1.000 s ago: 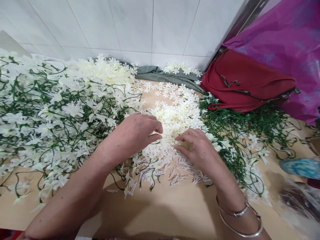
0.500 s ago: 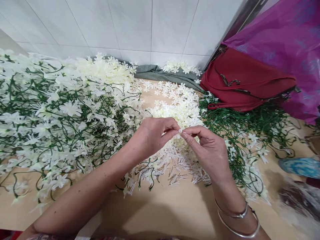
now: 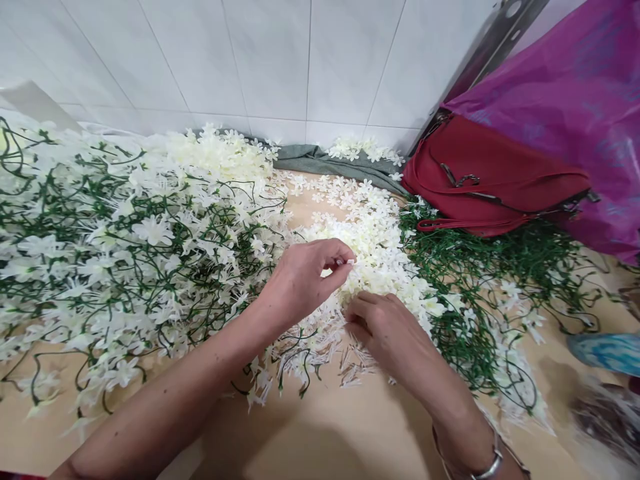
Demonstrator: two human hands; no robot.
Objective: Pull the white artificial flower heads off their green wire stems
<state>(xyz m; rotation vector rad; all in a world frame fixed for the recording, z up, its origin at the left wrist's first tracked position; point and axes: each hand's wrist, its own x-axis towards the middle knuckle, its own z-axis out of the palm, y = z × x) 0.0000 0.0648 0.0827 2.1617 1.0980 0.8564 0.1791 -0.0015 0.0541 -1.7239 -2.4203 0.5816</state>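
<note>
My left hand (image 3: pixel 306 277) is raised over the middle of the table, thumb and forefinger pinched on a small white flower part (image 3: pixel 351 262). Only a tip of that part shows. Lower and to the right, my right hand (image 3: pixel 390 333) reaches down with curled fingers into the edge of a heap of loose white artificial petals (image 3: pixel 380 247). Its fingertips are hidden among the pieces. Thin white stamen sticks (image 3: pixel 353 370) lie scattered just below that hand. Left of my hands spreads a big pile of white artificial flowers on green stems (image 3: pixel 150 267).
Bare green stems (image 3: pixel 465 267) lie at the right, beneath a red handbag (image 3: pixel 490 173). Behind the bag hangs a purple plastic bag (image 3: pixel 565 80). A grey cloth (image 3: pixel 320 160) runs along the tiled wall (image 3: pixel 270 60). A blue-white object (image 3: pixel 607 352) sits at the right edge.
My right hand has left my left fingertips and dropped down and leftward to the loose pieces. My left hand stays nearly in place, still pinching. The view has shifted slightly.
</note>
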